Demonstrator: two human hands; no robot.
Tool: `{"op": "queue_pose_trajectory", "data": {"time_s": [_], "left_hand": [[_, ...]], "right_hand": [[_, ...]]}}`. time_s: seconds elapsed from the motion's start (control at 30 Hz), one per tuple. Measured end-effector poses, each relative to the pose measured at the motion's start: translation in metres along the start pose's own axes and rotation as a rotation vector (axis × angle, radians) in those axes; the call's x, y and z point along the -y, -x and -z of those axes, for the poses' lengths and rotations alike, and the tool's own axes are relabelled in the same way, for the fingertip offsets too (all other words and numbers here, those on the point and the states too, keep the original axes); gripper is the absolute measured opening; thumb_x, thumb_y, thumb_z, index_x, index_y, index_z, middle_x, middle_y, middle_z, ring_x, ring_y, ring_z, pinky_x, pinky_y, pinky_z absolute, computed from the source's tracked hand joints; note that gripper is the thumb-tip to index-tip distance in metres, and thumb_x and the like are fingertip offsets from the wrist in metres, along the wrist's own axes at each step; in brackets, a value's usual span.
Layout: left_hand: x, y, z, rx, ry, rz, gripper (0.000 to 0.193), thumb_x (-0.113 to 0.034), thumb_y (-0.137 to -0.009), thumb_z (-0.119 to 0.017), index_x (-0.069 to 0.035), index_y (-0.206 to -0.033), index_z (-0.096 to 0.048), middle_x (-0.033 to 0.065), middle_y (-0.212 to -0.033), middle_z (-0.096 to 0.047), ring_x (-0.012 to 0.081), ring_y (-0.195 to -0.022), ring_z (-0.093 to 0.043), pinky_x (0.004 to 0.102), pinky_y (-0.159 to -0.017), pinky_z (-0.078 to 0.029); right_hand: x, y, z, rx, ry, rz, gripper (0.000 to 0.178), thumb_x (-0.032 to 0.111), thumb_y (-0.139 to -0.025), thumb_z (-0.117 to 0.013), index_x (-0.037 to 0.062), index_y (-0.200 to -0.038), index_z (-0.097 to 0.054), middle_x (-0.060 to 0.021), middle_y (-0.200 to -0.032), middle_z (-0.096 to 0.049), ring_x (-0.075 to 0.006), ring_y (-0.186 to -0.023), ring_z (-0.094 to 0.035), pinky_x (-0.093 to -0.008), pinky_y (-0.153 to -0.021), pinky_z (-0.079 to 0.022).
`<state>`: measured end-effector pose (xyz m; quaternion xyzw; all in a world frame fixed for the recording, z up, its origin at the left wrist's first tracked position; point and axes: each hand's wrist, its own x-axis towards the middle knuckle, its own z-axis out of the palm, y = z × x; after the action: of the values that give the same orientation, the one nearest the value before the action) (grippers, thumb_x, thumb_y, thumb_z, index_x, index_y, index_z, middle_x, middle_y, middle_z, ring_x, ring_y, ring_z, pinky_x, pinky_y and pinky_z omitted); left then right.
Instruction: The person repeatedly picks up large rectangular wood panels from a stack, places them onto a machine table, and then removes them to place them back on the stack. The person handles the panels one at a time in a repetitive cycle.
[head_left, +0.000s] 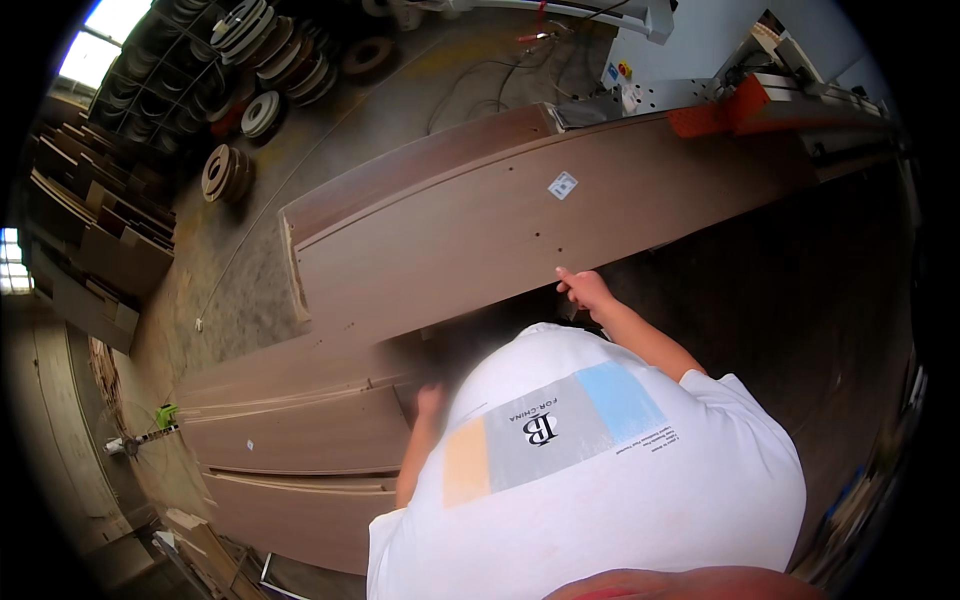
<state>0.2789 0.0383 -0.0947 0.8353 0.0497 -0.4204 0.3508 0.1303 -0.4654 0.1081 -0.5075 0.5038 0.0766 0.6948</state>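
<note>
A long brown board (440,250) with a white label and a few small drilled holes stretches across the view in front of me. My right hand (585,290) is at its near edge, the thumb on the rim and the other fingers curled, largely out of sight below. My left hand (430,400) is lower and to the left, beside the end of stacked brown boards (300,440). My shirt and blur hide most of its fingers, so its grip is unclear.
An orange machine part (740,105) extends over the board's far right end. Rolls of edge banding (228,172) stand on the floor at the upper left. Board offcuts (125,250) lean along the left side. Cables (500,85) lie on the floor beyond the board.
</note>
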Motion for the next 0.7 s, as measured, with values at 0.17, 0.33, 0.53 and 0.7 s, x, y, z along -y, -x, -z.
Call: {"op": "queue_pose_trajectory", "data": {"time_s": [0.17,0.33,0.53,0.7], "left_hand": [[0.037,-0.032,-0.042,0.047,0.066,-0.098,0.037,-0.033,-0.091,-0.061,0.001,-0.104,-0.069,0.0185,-0.100,-0.071,0.0285,-0.093,-0.067,0.0406,-0.079,-0.052],[0.011,-0.019,-0.055,0.099,-0.111,-0.175,0.038,-0.035,-0.091,-0.063,-0.001,-0.107,-0.068,0.0175,-0.104,-0.071,0.0280,-0.097,-0.067,0.0401,-0.084,-0.052],[-0.026,0.019,-0.018,0.127,-0.034,-0.072,0.038,-0.033,-0.090,-0.065,0.000,-0.110,-0.068,0.0159,-0.106,-0.071,0.0249,-0.099,-0.066,0.0378,-0.086,-0.052],[-0.066,0.067,0.030,0.071,0.057,-0.037,0.035,-0.029,-0.088,-0.066,0.001,-0.107,-0.068,0.0142,-0.098,-0.072,0.0198,-0.092,-0.066,0.0326,-0.082,-0.052]], "right_hand": [[-0.012,-0.007,0.017,-0.186,-0.165,0.066,0.044,0.048,-0.093,-0.065,0.0057,-0.079,-0.063,0.0032,-0.057,-0.047,-0.0070,-0.044,-0.035,-0.0249,-0.041,-0.026],[-0.017,0.001,0.031,-0.397,-0.230,0.112,0.043,0.049,-0.093,-0.064,0.0096,-0.078,-0.057,0.0069,-0.055,-0.038,-0.0050,-0.044,-0.032,-0.0224,-0.041,-0.025],[-0.016,-0.006,0.043,-0.575,-0.381,0.079,0.045,0.055,-0.087,-0.070,0.0128,-0.080,-0.056,0.0081,-0.057,-0.034,-0.0061,-0.046,-0.029,-0.0244,-0.044,-0.024],[-0.026,0.003,0.023,-0.559,-0.305,0.060,0.047,0.057,-0.085,-0.071,0.0130,-0.081,-0.057,0.0078,-0.057,-0.033,-0.0065,-0.046,-0.026,-0.0250,-0.044,-0.022]]}}
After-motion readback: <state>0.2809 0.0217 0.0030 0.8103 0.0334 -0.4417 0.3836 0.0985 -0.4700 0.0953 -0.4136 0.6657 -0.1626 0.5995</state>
